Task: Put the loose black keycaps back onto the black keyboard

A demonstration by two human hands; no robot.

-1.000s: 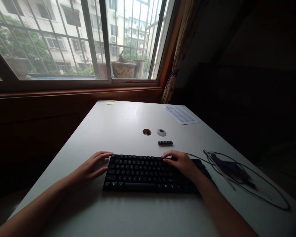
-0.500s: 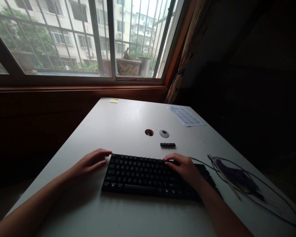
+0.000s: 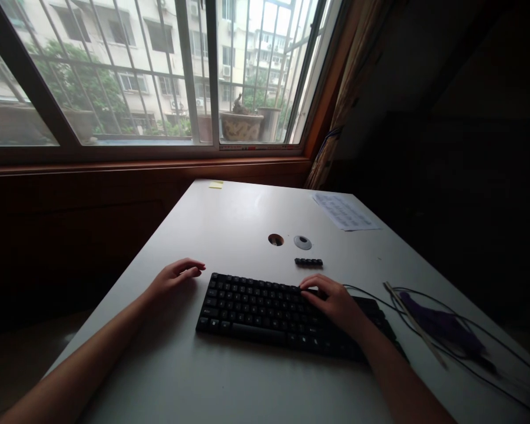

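Note:
A black keyboard lies on the white desk in front of me. My right hand rests on its right part, with the fingers stretched flat and the tips on the top row of keys. My left hand lies on the desk just left of the keyboard's far corner, not touching it. Its fingers are loosely bent and I see nothing in them. A short row of loose black keycaps sits on the desk just beyond the keyboard.
A round cable hole and its grey cap lie behind the keycaps. A printed sheet is at the far right, a yellow note at the far edge. A thin cable, a purple object and a stick lie right.
My left hand has drawn away from the keyboard's left edge onto the bare desk. My right hand stays on the top row. My view has shifted a little.

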